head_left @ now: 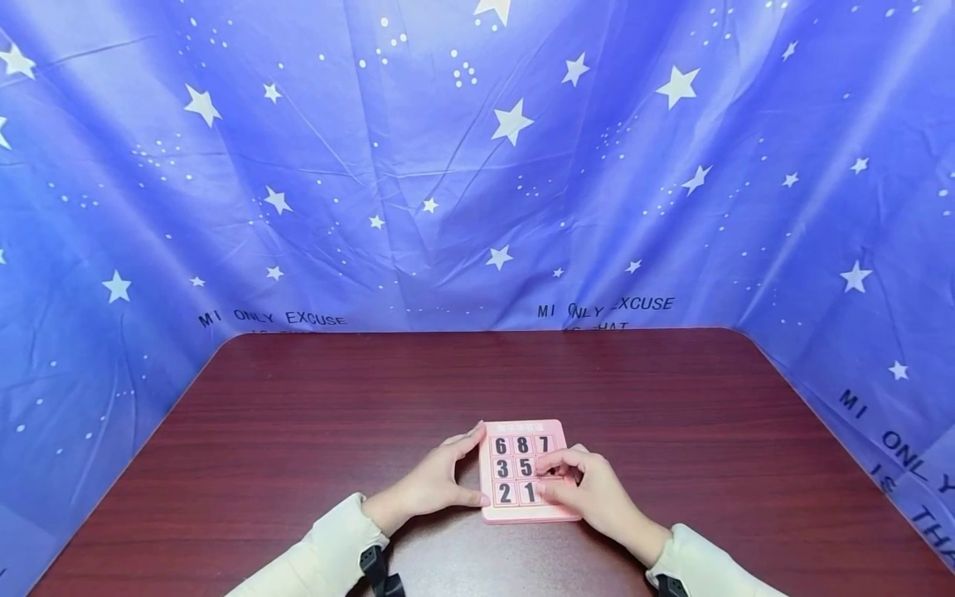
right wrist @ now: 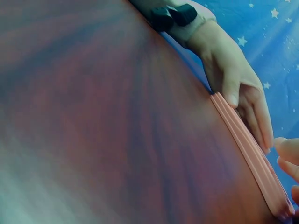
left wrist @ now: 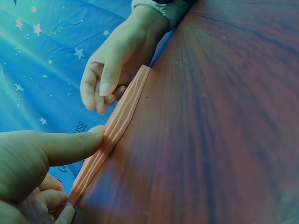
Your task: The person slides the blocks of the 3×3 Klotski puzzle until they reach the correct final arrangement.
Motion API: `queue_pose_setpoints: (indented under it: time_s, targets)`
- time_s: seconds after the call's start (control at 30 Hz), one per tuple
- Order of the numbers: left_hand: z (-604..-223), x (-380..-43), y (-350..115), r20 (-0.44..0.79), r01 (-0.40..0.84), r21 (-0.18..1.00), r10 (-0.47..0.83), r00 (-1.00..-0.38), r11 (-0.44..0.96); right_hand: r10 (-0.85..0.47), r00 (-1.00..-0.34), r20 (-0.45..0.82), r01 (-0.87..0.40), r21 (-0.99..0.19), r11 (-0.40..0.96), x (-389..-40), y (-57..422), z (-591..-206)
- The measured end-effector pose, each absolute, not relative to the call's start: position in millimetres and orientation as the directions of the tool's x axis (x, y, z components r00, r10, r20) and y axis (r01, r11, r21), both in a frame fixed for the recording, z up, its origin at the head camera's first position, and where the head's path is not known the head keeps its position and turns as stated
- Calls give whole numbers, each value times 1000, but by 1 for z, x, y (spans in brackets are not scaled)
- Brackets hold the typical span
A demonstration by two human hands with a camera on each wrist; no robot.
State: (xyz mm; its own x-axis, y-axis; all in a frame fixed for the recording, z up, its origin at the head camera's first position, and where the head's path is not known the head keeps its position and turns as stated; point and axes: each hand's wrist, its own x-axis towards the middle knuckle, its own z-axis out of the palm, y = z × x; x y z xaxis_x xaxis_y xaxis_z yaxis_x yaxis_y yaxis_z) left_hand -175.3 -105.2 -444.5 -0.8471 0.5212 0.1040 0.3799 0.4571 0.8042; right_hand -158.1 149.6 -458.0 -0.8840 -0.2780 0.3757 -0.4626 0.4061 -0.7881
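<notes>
A pink sliding number puzzle (head_left: 520, 514) lies flat on the table, with 6, 8, 7 in the top row, 3 and 5 in the middle and 2 and 1 at the bottom. Its left side is held by my left hand (head_left: 429, 481), thumb at the near corner and fingers at the far one. Over the right-hand tiles is my right hand (head_left: 600, 489), with thumb and bent fingers close together at the face; they hide the right ends of the lower rows. In the left wrist view, the right hand (left wrist: 112, 65) hovers low along the puzzle's ridged side (left wrist: 117, 126).
The dark red wooden table (head_left: 336, 398) spreads around the puzzle. Behind it and along both sides hangs a blue curtain (head_left: 448, 166) with white stars and lettering. Black straps (head_left: 380, 572) sit at the cuffs of the pale sleeves (head_left: 321, 539).
</notes>
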Motion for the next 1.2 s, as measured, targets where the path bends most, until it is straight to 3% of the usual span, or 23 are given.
queue_pose_setpoints:
  time_s: [0.8,1.2]
  targets:
    - [-445,-176,-106,108,388,796,521,-847,465,-208,-909,361,-417,-802,429,-140,129,-458]
    - [-444,-176,-105,96,373,804,519,-849,463,-212,-923,322,-385,-772,506,-142,132,-458]
